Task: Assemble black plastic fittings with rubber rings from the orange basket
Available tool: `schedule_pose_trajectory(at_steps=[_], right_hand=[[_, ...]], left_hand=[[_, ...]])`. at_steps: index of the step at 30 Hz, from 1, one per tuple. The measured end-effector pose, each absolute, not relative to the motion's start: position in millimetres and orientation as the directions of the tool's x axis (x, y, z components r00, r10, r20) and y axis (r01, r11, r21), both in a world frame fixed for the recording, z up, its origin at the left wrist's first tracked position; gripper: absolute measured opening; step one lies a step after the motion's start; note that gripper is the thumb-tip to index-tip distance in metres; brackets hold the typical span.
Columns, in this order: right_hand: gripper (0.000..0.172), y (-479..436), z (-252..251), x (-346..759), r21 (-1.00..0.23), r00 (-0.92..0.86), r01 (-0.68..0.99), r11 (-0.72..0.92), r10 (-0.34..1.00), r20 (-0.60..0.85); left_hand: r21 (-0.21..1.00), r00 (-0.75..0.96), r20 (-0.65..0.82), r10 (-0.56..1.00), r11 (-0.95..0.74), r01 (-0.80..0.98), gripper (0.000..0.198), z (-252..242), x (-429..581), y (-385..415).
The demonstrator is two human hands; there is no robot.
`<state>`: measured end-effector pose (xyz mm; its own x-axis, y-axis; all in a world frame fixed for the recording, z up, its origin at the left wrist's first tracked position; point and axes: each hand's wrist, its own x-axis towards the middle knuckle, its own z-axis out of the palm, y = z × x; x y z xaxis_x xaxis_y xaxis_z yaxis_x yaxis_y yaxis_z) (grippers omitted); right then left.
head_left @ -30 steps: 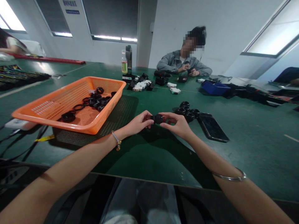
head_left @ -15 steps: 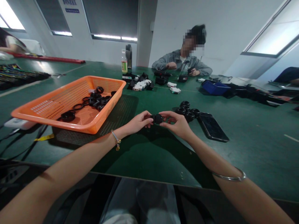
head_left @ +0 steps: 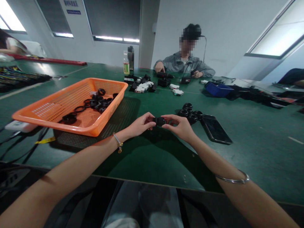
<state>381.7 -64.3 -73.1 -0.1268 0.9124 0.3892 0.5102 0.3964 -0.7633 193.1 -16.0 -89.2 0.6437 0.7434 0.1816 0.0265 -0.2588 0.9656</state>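
A small black round part (head_left: 159,121) sits between my two hands above the green table (head_left: 249,136). My left hand (head_left: 140,125) pinches its left end with thumb and fingers. My right hand (head_left: 180,125) pinches its right end. Just behind my right hand lies a cluster of similar black round parts (head_left: 190,112). An orange mesh basket (head_left: 71,106) at the left holds several black rings (head_left: 96,103).
A dark phone (head_left: 215,129) lies flat to the right of my hands. A black perforated mat (head_left: 121,117) lies under the basket. Across the table a person in a grey jacket (head_left: 184,63) handles black and white parts (head_left: 144,86). A bottle (head_left: 126,64) stands beyond.
My hands have stayed in place on the black part, with only small finger shifts. The person opposite has moved one hand out to their side of the table.
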Motion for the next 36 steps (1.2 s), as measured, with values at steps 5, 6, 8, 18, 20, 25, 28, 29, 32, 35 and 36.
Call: schedule_pose_trajectory(at_steps=[5, 6, 8, 18, 20, 25, 28, 29, 32, 35, 36], right_hand=[[0.034, -64.5, -72.7, 381.8, -0.769, -0.125, 0.515, 0.38, 0.92, 0.371], [0.034, -64.4, -72.7, 381.9, -0.771, -0.125, 0.515, 0.376, 0.922, 0.367], [0.034, -64.1, -72.6, 382.2, -0.777, -0.124, 0.512, 0.366, 0.927, 0.355], [0.03, -63.6, -71.7, 380.9, -0.782, -0.125, 0.508, 0.36, 0.93, 0.346], [0.032, -64.3, -72.3, 378.8, -0.778, -0.107, 0.508, 0.369, 0.924, 0.368], [0.03, -66.8, -72.8, 374.9, -0.738, -0.093, 0.534, 0.412, 0.897, 0.433], [0.027, -68.8, -71.3, 374.9, -0.688, -0.13, 0.577, 0.441, 0.881, 0.455], [0.03, -69.4, -70.7, 375.2, -0.676, -0.146, 0.587, 0.445, 0.88, 0.453], [0.039, -70.2, -70.0, 375.9, -0.65, -0.185, 0.605, 0.46, 0.875, 0.447], [0.035, -69.6, -70.7, 376.2, -0.642, -0.18, 0.612, 0.462, 0.872, 0.456], [0.034, -69.2, -71.0, 376.2, -0.641, -0.175, 0.613, 0.461, 0.871, 0.459]], left_hand=[[0.953, 0.648, 0.191, 0.737, -0.298, 0.058, 0.016, -89.9, 190.3, -15.8], [0.95, 0.647, 0.192, 0.738, -0.306, 0.068, 0.017, -89.7, 189.8, -15.8], [0.944, 0.645, 0.192, 0.74, -0.32, 0.086, 0.017, -88.9, 189.1, -16.3], [0.968, 0.638, 0.152, 0.755, -0.243, 0.057, 0.015, -86.0, 191.5, -18.1], [0.979, 0.636, 0.135, 0.759, -0.202, 0.033, 0.014, -86.3, 192.9, -17.7], [0.986, 0.625, 0.115, 0.772, -0.164, 0.021, 0.013, -86.2, 195.3, -17.3], [0.99, 0.631, 0.102, 0.769, -0.144, 0.015, 0.013, -85.9, 195.6, -17.2], [0.991, 0.632, 0.098, 0.769, -0.136, 0.012, 0.013, -85.7, 195.6, -17.1], [0.994, 0.633, 0.075, 0.77, -0.105, 0.011, 0.014, -84.6, 195.6, -17.0], [0.997, 0.639, 0.052, 0.767, -0.077, 0.011, 0.016, -83.3, 195.7, -16.7], [0.997, 0.642, 0.049, 0.765, -0.072, 0.01, 0.016, -83.0, 195.8, -16.6]])
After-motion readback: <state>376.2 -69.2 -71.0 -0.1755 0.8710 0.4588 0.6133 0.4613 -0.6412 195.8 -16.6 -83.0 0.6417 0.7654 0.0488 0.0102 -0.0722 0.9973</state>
